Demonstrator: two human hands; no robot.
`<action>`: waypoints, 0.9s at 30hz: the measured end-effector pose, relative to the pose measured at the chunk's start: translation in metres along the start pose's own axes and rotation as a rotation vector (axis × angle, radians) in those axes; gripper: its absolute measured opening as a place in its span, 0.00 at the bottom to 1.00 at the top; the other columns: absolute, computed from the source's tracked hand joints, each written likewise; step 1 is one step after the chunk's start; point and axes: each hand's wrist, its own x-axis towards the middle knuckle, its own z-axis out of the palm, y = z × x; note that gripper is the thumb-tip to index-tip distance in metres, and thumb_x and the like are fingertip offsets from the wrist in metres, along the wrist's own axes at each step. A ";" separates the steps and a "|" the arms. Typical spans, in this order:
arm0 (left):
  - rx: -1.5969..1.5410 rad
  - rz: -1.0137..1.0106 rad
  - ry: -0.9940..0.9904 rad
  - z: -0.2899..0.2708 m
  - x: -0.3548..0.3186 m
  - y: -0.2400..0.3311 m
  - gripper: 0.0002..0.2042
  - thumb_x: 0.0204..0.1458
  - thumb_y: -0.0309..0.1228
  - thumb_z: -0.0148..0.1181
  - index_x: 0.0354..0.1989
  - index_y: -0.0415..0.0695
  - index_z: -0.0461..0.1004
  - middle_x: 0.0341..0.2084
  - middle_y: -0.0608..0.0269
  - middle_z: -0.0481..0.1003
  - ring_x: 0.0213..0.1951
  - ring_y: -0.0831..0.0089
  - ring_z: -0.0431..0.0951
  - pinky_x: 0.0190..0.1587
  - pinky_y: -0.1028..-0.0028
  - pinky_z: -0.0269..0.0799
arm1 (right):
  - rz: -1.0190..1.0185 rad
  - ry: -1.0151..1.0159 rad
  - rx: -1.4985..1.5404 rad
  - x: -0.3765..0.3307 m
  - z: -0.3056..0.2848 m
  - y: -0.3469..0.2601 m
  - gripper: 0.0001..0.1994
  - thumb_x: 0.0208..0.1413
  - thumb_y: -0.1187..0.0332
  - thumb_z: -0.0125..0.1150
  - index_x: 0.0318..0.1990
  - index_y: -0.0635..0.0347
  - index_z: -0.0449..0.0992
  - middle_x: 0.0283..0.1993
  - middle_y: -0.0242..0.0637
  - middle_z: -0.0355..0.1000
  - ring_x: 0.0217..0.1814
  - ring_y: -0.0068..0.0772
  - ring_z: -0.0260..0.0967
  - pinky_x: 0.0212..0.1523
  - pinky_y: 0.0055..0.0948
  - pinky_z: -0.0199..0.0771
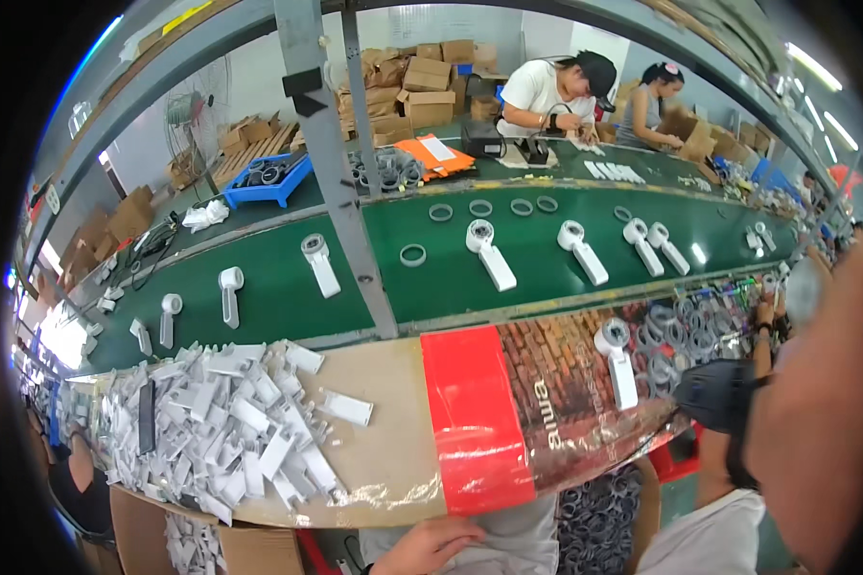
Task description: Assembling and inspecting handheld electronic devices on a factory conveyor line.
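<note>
Left hand (430, 548) is resting on grey cloth (529, 537), frame cutting it off below, palm hiding, grip I cannot tell | right arm (823, 431) is looming blurred, its hand indistinct, grip I cannot tell | white handheld unit (620, 364) is lying on brick-patterned covering (537, 355), right of red strip (475, 412)

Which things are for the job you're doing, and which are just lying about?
Probably for the job:
- white gadgets with round heads
- loose white plastic pieces
- grey rings

Probably just lying about:
- cardboard boxes at the back
- standing fan
- crumpled white plastic
</note>
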 end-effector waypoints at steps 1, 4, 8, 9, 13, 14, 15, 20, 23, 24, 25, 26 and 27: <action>-0.091 -0.070 0.034 0.004 0.000 -0.013 0.08 0.52 0.22 0.51 0.40 0.40 0.74 0.39 0.57 0.75 0.42 0.61 0.75 0.45 0.69 0.69 | 0.000 -0.014 -0.033 0.002 0.005 0.009 0.27 0.42 0.75 0.65 0.53 0.66 0.65 0.48 0.40 0.70 0.48 0.34 0.67 0.50 0.31 0.65; 0.075 -0.139 0.369 0.021 -0.033 -0.033 0.07 0.51 0.24 0.53 0.38 0.40 0.74 0.37 0.56 0.76 0.37 0.59 0.76 0.40 0.68 0.71 | 0.158 -0.265 0.105 0.006 0.035 0.013 0.25 0.43 0.75 0.63 0.52 0.64 0.65 0.48 0.40 0.68 0.50 0.32 0.65 0.52 0.30 0.63; 0.213 0.023 0.404 0.025 -0.025 -0.054 0.08 0.49 0.25 0.55 0.37 0.41 0.74 0.34 0.55 0.75 0.34 0.56 0.76 0.37 0.68 0.71 | 0.717 -0.971 -0.130 -0.157 0.126 0.173 0.35 0.40 0.60 0.66 0.56 0.62 0.60 0.44 0.53 0.72 0.46 0.54 0.70 0.46 0.42 0.71; 0.218 0.051 0.404 0.025 -0.027 -0.053 0.08 0.48 0.25 0.56 0.37 0.41 0.74 0.33 0.54 0.75 0.34 0.56 0.75 0.37 0.68 0.71 | 0.727 -1.015 -0.285 -0.174 0.152 0.174 0.37 0.40 0.58 0.66 0.57 0.65 0.57 0.45 0.54 0.71 0.46 0.55 0.70 0.47 0.41 0.71; 0.112 0.072 0.380 0.016 -0.026 -0.054 0.08 0.49 0.24 0.55 0.39 0.40 0.73 0.31 0.56 0.74 0.34 0.61 0.75 0.38 0.69 0.70 | 0.618 -0.860 -0.678 -0.217 0.202 0.204 0.35 0.41 0.58 0.65 0.54 0.69 0.59 0.46 0.56 0.70 0.47 0.55 0.70 0.48 0.41 0.71; -0.023 0.020 0.325 0.013 -0.028 -0.054 0.09 0.50 0.24 0.54 0.40 0.39 0.72 0.32 0.57 0.74 0.35 0.63 0.75 0.39 0.70 0.70 | 0.822 -0.947 -0.504 -0.207 0.201 0.218 0.33 0.41 0.59 0.65 0.52 0.70 0.60 0.44 0.56 0.71 0.46 0.55 0.70 0.47 0.41 0.71; -0.088 -0.028 0.306 0.001 -0.023 -0.037 0.10 0.51 0.23 0.53 0.42 0.38 0.71 0.35 0.59 0.73 0.37 0.67 0.74 0.42 0.70 0.70 | 1.028 -1.027 -0.326 -0.200 0.195 0.228 0.32 0.41 0.60 0.64 0.51 0.72 0.61 0.42 0.56 0.72 0.44 0.56 0.71 0.46 0.41 0.72; -0.200 -0.009 0.697 -0.041 0.012 -0.020 0.33 0.40 0.24 0.65 0.57 0.38 0.59 0.47 0.53 0.70 0.47 0.57 0.72 0.50 0.65 0.67 | 0.723 -1.147 -0.065 -0.145 0.097 0.066 0.25 0.39 0.66 0.62 0.47 0.67 0.67 0.38 0.55 0.73 0.39 0.55 0.72 0.39 0.45 0.72; -0.147 0.088 0.898 -0.054 0.045 -0.012 0.42 0.30 0.22 0.72 0.58 0.38 0.55 0.46 0.56 0.69 0.46 0.59 0.72 0.51 0.66 0.67 | 0.561 -1.266 0.298 -0.134 0.048 -0.050 0.27 0.43 0.68 0.60 0.54 0.62 0.62 0.43 0.52 0.71 0.43 0.53 0.71 0.42 0.44 0.72; -0.103 0.141 0.918 -0.056 0.050 -0.014 0.44 0.27 0.22 0.74 0.57 0.37 0.54 0.46 0.58 0.67 0.45 0.64 0.72 0.50 0.68 0.68 | 0.551 -1.314 0.401 -0.141 0.042 -0.071 0.28 0.44 0.68 0.60 0.55 0.63 0.61 0.43 0.53 0.70 0.45 0.53 0.70 0.44 0.43 0.71; -0.319 0.081 0.891 -0.055 0.045 -0.021 0.39 0.28 0.21 0.71 0.54 0.38 0.57 0.42 0.59 0.68 0.44 0.70 0.72 0.48 0.72 0.69 | 0.608 -1.426 0.475 -0.140 0.042 -0.080 0.29 0.45 0.66 0.61 0.56 0.63 0.60 0.44 0.52 0.70 0.47 0.52 0.69 0.46 0.42 0.71; -0.326 0.090 0.871 -0.056 0.041 -0.023 0.39 0.28 0.21 0.71 0.54 0.38 0.57 0.42 0.59 0.68 0.44 0.70 0.72 0.48 0.72 0.69 | 0.678 -1.525 0.526 -0.138 0.039 -0.083 0.30 0.47 0.64 0.61 0.58 0.63 0.59 0.45 0.52 0.70 0.49 0.52 0.68 0.47 0.40 0.70; -0.353 0.043 0.849 -0.061 0.033 -0.025 0.39 0.29 0.19 0.70 0.54 0.38 0.57 0.42 0.60 0.68 0.43 0.71 0.72 0.47 0.72 0.70 | 0.526 -1.615 0.624 -0.125 0.047 -0.057 0.31 0.48 0.59 0.61 0.58 0.65 0.60 0.47 0.52 0.70 0.50 0.50 0.69 0.49 0.39 0.70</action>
